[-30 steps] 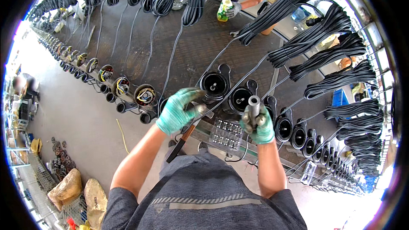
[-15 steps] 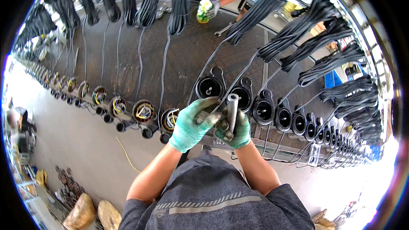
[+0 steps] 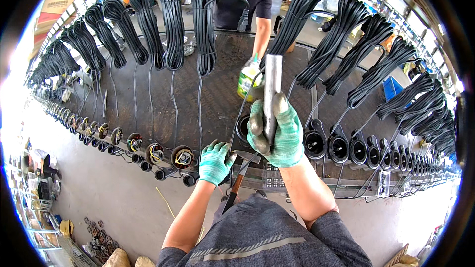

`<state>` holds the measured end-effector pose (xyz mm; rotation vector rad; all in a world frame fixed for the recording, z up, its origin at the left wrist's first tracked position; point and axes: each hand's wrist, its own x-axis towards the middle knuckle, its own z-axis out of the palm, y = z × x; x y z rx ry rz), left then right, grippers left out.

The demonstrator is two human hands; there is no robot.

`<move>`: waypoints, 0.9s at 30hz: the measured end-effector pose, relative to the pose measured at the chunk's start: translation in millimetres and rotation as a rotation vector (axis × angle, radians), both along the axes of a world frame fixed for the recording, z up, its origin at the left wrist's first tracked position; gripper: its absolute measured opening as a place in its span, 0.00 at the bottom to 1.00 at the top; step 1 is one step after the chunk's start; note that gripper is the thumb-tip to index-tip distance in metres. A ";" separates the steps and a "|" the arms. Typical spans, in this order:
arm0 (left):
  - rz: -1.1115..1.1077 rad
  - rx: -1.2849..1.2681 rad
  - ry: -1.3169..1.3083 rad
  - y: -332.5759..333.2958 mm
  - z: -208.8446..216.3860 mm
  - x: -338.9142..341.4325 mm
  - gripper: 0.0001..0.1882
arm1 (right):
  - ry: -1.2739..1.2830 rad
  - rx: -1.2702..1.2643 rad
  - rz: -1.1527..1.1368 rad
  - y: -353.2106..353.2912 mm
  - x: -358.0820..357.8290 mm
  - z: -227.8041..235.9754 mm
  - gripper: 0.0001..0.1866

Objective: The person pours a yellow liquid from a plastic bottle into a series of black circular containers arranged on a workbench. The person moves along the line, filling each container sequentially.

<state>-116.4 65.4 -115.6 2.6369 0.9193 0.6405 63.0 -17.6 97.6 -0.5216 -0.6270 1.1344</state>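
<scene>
My right hand, in a green glove with dark fingertips, is closed around a grey metal tube. The tube stands nearly upright above the bench edge, covering part of the black round housings behind it. My left hand, gloved alike, lies low over the bench's near edge with fingers stretched out and thumb apart. Whatever lies beneath its palm is hidden. Just right of it is a hammer with a steel head and an orange-and-black handle. A round housing with copper windings and coloured wires sits left of my left hand.
Wound housings line the near edge leftward; black housings line it rightward. Bundled black cables hang above the dark bench, their leads running down. Across it, a co-worker's arm reaches to a green-and-yellow container.
My hands have parted: the right has raised the tube, and the left has moved down beside the hammer. The view has shifted, and the co-worker's container is nearer the bench middle.
</scene>
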 end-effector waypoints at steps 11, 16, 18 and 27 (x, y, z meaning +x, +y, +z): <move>0.046 -0.017 -0.007 -3.9 -3.1 0.1 0.16 | -0.008 0.004 0.042 -0.1 12.4 2.3 0.32; 0.043 -0.018 0.003 -3.4 -1.0 0.5 0.15 | -0.237 -0.141 -0.025 3.7 37.2 7.8 0.26; 0.042 -0.031 0.022 -0.9 2.3 4.0 0.15 | -0.303 -0.175 -0.111 13.3 52.1 17.7 0.26; 0.073 -0.044 0.060 -4.0 5.2 1.0 0.14 | -0.768 0.283 -0.573 104.7 113.1 75.0 0.22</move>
